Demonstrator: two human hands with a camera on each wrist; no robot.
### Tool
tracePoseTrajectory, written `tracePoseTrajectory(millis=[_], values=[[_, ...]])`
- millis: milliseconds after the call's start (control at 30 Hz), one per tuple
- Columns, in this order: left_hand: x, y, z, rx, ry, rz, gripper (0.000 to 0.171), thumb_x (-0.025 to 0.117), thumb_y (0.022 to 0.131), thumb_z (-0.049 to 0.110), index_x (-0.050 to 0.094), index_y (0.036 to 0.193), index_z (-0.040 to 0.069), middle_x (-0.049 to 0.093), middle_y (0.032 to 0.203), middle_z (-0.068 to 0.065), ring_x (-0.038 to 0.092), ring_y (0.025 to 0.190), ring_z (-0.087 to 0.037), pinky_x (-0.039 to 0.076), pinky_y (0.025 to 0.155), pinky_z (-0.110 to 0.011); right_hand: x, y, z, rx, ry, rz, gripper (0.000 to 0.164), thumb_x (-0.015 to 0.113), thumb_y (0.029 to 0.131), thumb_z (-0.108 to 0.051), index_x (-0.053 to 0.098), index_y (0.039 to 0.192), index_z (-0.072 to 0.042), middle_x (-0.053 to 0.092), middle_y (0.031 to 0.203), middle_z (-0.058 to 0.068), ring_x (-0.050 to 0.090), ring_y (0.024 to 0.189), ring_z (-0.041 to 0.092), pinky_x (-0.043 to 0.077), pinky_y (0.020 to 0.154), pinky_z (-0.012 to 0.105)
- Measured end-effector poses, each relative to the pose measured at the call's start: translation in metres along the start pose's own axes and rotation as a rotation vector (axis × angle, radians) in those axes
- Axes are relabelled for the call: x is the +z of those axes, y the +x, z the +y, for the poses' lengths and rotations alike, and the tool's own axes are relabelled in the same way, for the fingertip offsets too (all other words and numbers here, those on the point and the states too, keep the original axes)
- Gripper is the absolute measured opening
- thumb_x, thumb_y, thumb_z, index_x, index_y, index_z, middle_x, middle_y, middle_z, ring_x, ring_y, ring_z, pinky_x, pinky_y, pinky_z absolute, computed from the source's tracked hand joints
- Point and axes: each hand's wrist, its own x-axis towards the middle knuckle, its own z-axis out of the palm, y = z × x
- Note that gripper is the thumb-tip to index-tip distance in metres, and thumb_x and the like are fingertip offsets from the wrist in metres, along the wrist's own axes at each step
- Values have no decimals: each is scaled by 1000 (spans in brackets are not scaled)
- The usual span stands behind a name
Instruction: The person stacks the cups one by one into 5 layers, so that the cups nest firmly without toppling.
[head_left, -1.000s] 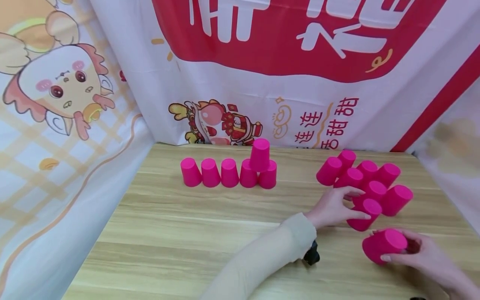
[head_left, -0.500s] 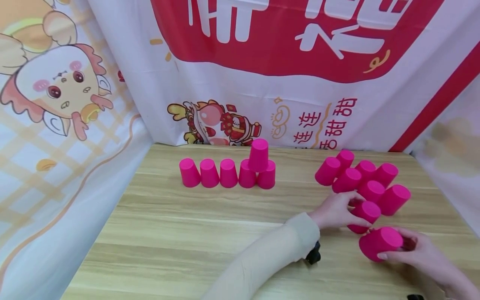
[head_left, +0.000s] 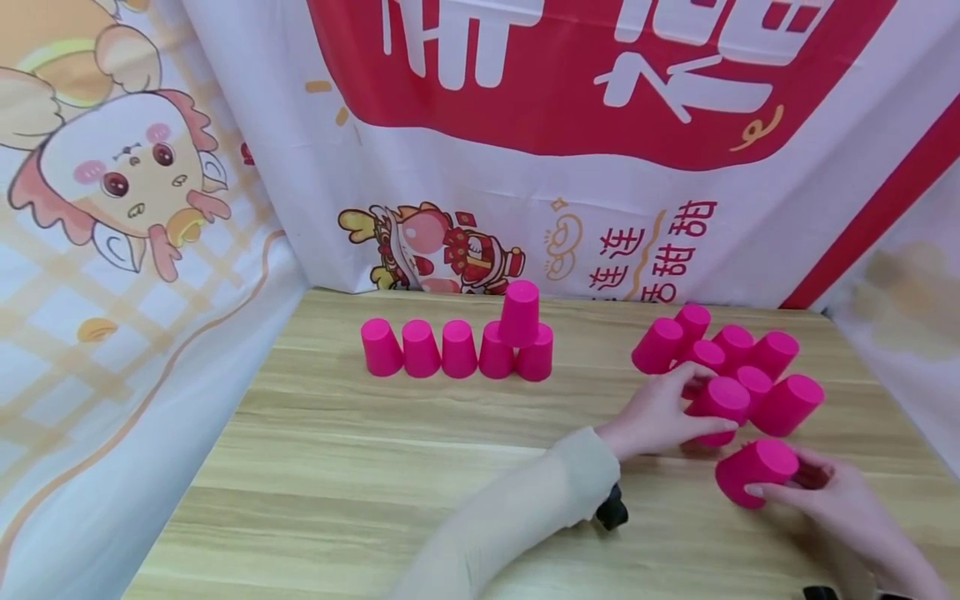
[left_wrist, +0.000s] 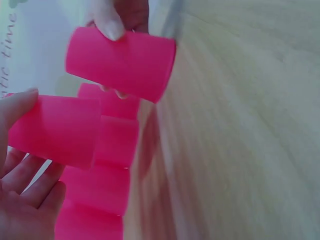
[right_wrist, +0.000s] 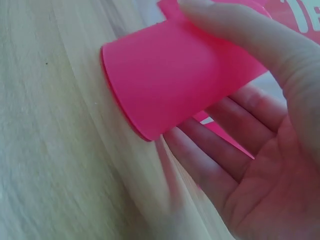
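My left hand (head_left: pixel 656 414) grips a pink cup (head_left: pixel 722 402), bottom up, between thumb and fingers. In the left wrist view this cup (left_wrist: pixel 55 131) hangs clear of the table. My right hand (head_left: pixel 843 500) holds another pink cup (head_left: pixel 756 472), tilted, closer to the table's front; the right wrist view shows the thumb over this cup (right_wrist: pixel 175 75) and fingers beneath it, its rim just off the wood. Behind both hands stands a cluster of upturned pink cups (head_left: pixel 787 404). On the left, a row of upturned cups (head_left: pixel 422 350) carries one cup (head_left: pixel 520 312) across its two rightmost ones.
The wooden table (head_left: pixel 337 483) meets a printed cloth backdrop (head_left: pixel 585 217) just behind the cups. Another patterned cloth (head_left: pixel 150 333) borders the left side. A black device (head_left: pixel 612 508) sits at my left wrist.
My left hand has taken hold of the front cup of the cluster and raised it, slightly back and left. The cup in my right hand has shifted a little away from me.
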Motion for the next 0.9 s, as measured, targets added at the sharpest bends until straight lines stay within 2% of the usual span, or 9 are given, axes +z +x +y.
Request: tracePoseTrajectory(millis=[233, 433, 533, 900], values=[[-26, -19, 8, 87, -6, 49, 60, 82, 88, 33, 51, 139, 25, 58, 125, 18, 52, 109, 6, 49, 83, -12, 2, 2, -2, -1, -11, 25, 80, 79, 90, -40, 45, 148, 4, 68, 121, 12, 63, 92, 9, 54, 73, 27], [-49, -36, 14, 105, -10, 66, 59, 82, 88, 34, 53, 139, 25, 59, 129, 19, 52, 118, 4, 48, 89, -15, 2, 2, -1, -16, -3, 36, 78, 80, 90, -37, 48, 147, 4, 71, 115, 4, 63, 90, 8, 53, 73, 24], [-60, -45, 14, 130, -9, 82, 59, 82, 88, 33, 54, 139, 24, 60, 130, 18, 52, 119, 3, 48, 91, -16, 2, 2, -1, -23, -14, 36, 78, 81, 89, -38, 48, 146, 5, 71, 115, 5, 64, 90, 8, 53, 73, 24], [-107, -76, 13, 306, 21, 198, 60, 83, 88, 27, 55, 140, 16, 62, 133, 12, 55, 120, 0, 46, 100, -22, 0, 8, -2, 21, -50, 7, 86, 79, 89, -45, 43, 150, 4, 67, 123, 14, 62, 91, 10, 53, 72, 27]])
